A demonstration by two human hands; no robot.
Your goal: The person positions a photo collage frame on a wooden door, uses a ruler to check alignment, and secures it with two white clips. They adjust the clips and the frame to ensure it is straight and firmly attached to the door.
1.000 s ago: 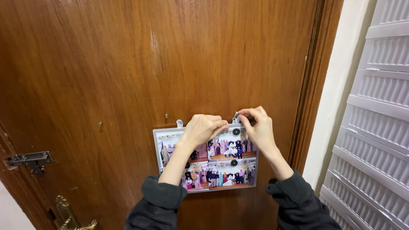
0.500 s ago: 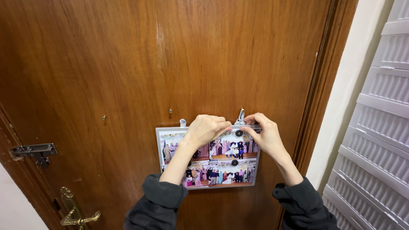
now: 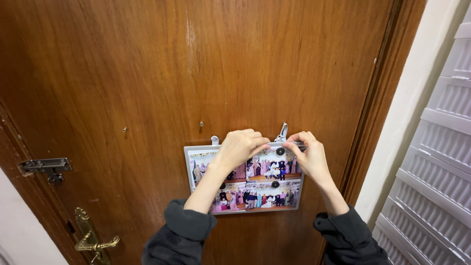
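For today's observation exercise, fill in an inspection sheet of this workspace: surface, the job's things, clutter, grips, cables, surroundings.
Surface: brown wooden door, upright, with pale scratches near the top.
Job's things: silver-framed photo board flat against the door, colour group photos on it, round dark magnets over them; two metal hanging tabs on its top edge.
Clutter: two small nails in the door above the board.
Grips: left hand on the board's top edge; right hand pinching the top right corner.
Cables: nothing seen.
Surroundings: slide bolt and brass handle at left; white plastic drawers at right.
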